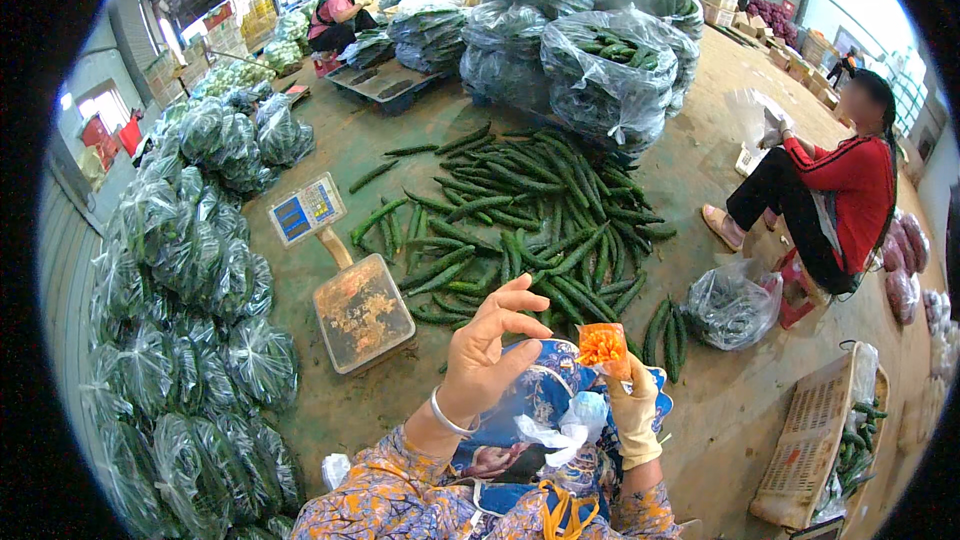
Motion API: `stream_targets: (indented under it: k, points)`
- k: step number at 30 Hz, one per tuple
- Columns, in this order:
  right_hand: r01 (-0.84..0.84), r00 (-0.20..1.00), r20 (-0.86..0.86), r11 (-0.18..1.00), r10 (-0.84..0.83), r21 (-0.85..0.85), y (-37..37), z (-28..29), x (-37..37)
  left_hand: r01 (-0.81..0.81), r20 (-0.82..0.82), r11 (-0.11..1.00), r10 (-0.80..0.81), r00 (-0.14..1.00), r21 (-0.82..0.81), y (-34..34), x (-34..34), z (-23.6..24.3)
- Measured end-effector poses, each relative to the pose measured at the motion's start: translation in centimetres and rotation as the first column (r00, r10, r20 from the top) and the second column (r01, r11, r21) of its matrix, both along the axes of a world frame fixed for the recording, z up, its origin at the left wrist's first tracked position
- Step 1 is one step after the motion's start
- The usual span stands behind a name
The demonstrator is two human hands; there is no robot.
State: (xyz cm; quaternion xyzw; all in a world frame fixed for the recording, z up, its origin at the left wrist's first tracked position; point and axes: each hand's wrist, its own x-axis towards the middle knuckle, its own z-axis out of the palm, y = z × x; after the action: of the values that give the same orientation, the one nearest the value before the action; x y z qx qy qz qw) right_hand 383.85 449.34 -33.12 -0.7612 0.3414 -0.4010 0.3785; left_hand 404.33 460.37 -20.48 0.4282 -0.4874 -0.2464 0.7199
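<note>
Right hand [637, 410], gloved: your fingers pinch a small orange packet [603, 348], held up over your lap. Left hand [488, 345], bare, bangle [446, 418] at wrist: your fingers are spread, loosely curled, just left of the packet. Cucumber pile [560, 185] on floor [720, 90] ahead of you; scale [365, 312] left of it. Co-worker in red [850, 180] sits at right.

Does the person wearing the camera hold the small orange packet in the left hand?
No, the right hand grips the orange packet, while the left hand stands apart from it, fingers loosely curved.
</note>
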Motion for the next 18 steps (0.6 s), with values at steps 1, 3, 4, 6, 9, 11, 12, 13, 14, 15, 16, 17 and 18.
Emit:
stream_targets:
  k: [1,3,4,6,9,11,12,13,14,15,16,17,18]
  points:
    - [-0.003,1.0,0.001,1.0,0.003,0.011,0.1,0.2,0.0,-0.015,0.016,1.0,0.015,1.0,0.007,0.0,0.0,-0.1]
    - [-0.003,1.0,-0.005,1.0,0.003,-0.015,0.0,-0.3,0.0,-0.046,0.047,0.999,0.045,0.998,0.023,-0.1,0.0,-0.4]
    - [-0.003,1.0,-0.008,1.0,0.003,-0.028,0.0,-0.5,-0.1,-0.075,0.092,0.997,0.072,0.993,0.031,-0.2,0.0,-0.5]
    - [-0.014,1.0,0.017,0.999,0.013,0.049,0.2,-0.4,-0.3,-0.134,0.184,0.99,0.124,0.975,0.045,-0.3,0.0,-0.7]
    - [-0.034,0.998,0.063,0.993,0.026,0.117,0.0,-1.0,-0.4,-0.181,0.254,0.981,0.159,0.954,0.066,-0.3,-0.2,-0.8]
    - [-0.041,0.997,0.077,0.989,0.03,0.142,0.0,-1.3,-0.6,-0.144,0.265,0.989,0.132,0.955,0.023,-0.2,-0.1,-0.6]
    - [-0.044,0.997,0.076,0.987,0.033,0.152,0.0,-1.0,-0.5,-0.125,0.27,0.992,0.12,0.955,0.002,-0.2,-0.1,-0.6]
    - [-0.046,0.997,0.074,0.986,0.035,0.162,0.0,-0.9,-0.5,-0.136,0.309,0.99,0.139,0.941,-0.032,-0.2,0.1,-0.7]
    - [-0.038,0.997,0.068,0.988,0.028,0.149,-0.1,-1.0,-0.5,-0.145,0.345,0.987,0.159,0.925,-0.066,-0.4,0.3,-1.1]
    - [-0.032,0.998,0.062,0.99,0.023,0.136,-0.1,-1.1,-0.5,-0.154,0.381,0.983,0.181,0.907,-0.099,-0.5,0.5,-1.4]
    - [-0.025,0.998,0.056,0.992,0.018,0.124,0.0,-1.1,-0.5,-0.2,0.401,0.977,0.214,0.891,-0.075,-0.6,0.5,-1.5]
    - [-0.02,0.999,0.042,0.993,0.015,0.114,0.0,-1.1,-0.6,-0.246,0.423,0.968,0.245,0.873,-0.052,-0.9,0.4,-1.7]
    - [-0.012,1.0,0.026,0.995,0.01,0.104,0.0,-0.7,-0.7,-0.288,0.442,0.957,0.271,0.855,-0.03,-1.4,0.4,-2.0]
